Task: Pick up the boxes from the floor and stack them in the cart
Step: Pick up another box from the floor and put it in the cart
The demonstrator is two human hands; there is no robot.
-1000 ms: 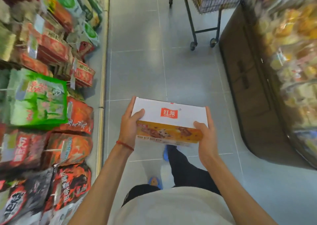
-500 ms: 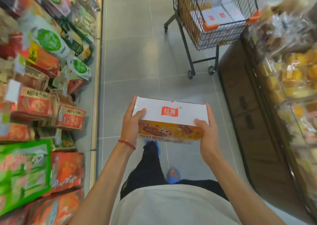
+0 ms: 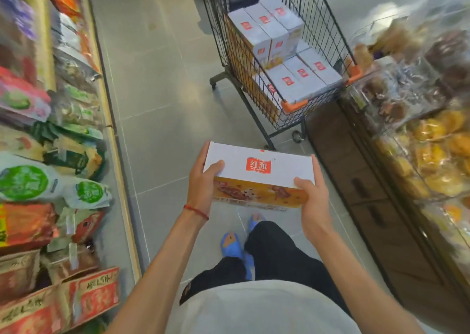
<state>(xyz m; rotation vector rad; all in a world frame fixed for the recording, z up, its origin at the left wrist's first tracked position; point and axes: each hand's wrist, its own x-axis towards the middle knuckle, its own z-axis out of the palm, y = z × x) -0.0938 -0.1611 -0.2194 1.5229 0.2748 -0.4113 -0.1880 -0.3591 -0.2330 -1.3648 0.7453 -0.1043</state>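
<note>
Box (image 3: 259, 165), white-topped with red logo, held level at waist height over grey floor (image 3: 157, 84). Left hand (image 3: 203, 186) and right hand (image 3: 314, 198) clasp its ends. Cart (image 3: 292, 104) ahead, stacked with matching boxes (image 3: 295, 76).

— How is the light on your side?
— I see even, bright light from above; the floor (image 3: 157, 84) has a pale sheen, shadows are soft.
— And sharpness?
— The box (image 3: 259, 165) in the centre is sharp. The left shelves (image 3: 38, 155) and right display (image 3: 419, 130) smear, and edges bend.
</note>
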